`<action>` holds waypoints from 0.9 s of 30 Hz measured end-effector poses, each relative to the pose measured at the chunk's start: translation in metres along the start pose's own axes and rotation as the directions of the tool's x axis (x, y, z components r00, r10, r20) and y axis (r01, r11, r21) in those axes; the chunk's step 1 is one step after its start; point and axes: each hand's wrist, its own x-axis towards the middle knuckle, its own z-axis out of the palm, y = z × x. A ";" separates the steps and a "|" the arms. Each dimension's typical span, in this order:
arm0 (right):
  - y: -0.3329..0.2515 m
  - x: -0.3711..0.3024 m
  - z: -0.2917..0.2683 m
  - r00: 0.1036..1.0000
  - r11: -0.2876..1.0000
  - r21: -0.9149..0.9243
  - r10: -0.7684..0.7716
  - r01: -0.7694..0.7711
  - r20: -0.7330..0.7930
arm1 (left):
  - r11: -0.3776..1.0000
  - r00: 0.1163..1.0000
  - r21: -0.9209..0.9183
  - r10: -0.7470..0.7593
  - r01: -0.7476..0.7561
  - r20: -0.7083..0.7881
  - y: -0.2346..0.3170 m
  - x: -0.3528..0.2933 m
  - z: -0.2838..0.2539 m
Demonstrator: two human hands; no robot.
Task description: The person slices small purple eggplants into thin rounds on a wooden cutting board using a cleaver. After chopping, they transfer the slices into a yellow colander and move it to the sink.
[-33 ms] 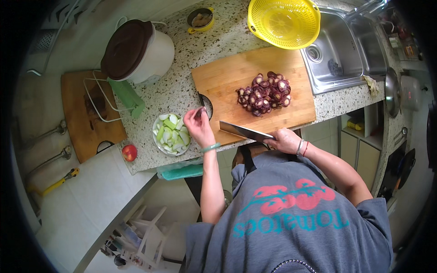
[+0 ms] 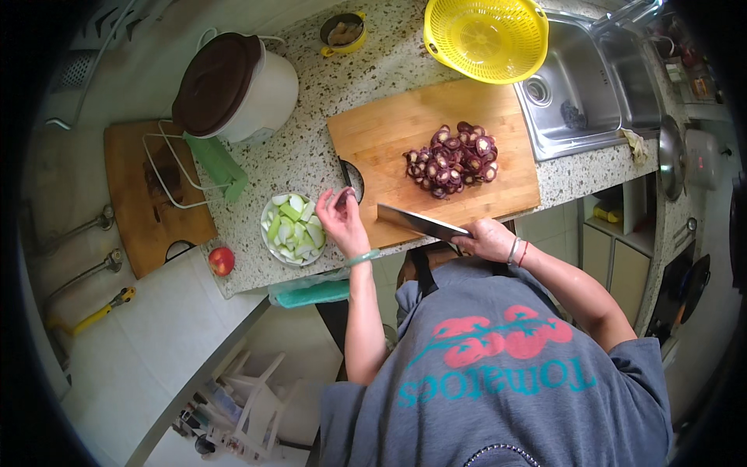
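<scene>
My right hand (image 2: 488, 239) grips the handle of a cleaver (image 2: 424, 223), its wide blade lying over the near edge of the wooden cutting board (image 2: 373, 124). A heap of sliced purple carrots (image 2: 453, 159), with dark rims and pale centres, sits on the board's right half. My left hand (image 2: 344, 223) is raised by the board's left edge, its fingertips pinched on a small dark purple piece (image 2: 349, 194), mostly hidden. Just left of that hand stands a plate (image 2: 294, 261) of cut pale-green vegetable chunks (image 2: 292, 227).
A yellow colander (image 2: 486, 39) stands behind the board, beside the steel sink (image 2: 576, 93). Further left are a white cooker with a brown lid (image 2: 226, 86), a small yellow-handled pot (image 2: 342, 35), a red apple (image 2: 221, 261) and a second wooden board (image 2: 128, 179) in a wire rack.
My left hand has shifted very slightly, its fingers turning a little. The cleaver and the carrot heap look the same.
</scene>
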 end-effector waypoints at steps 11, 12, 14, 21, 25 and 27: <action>0.002 -0.019 -0.023 0.978 0.997 -0.075 -0.041 0.026 -0.207 | 0.815 0.940 0.482 0.213 -0.321 0.265 -0.019 -0.063 0.037; 0.000 -0.021 -0.022 0.976 0.996 -0.088 -0.036 0.017 -0.216 | 0.836 0.958 0.480 0.176 -0.266 0.225 -0.020 -0.066 0.036; -0.007 -0.023 -0.019 0.973 0.993 -0.117 -0.035 0.008 -0.228 | 0.855 0.974 0.473 0.145 -0.212 0.175 -0.019 -0.068 0.035; -0.011 -0.024 -0.006 0.955 0.983 -0.179 -0.081 0.030 -0.286 | 0.885 0.967 0.391 0.219 -0.254 0.132 -0.028 -0.069 0.039; -0.022 -0.031 -0.014 0.960 0.981 -0.191 -0.066 0.013 -0.271 | 0.829 0.933 0.433 0.341 -0.355 0.112 -0.038 -0.067 0.044; -0.027 -0.038 -0.019 0.968 0.991 -0.133 -0.040 0.007 -0.248 | 0.816 0.928 0.446 0.355 -0.367 0.115 -0.038 -0.067 0.045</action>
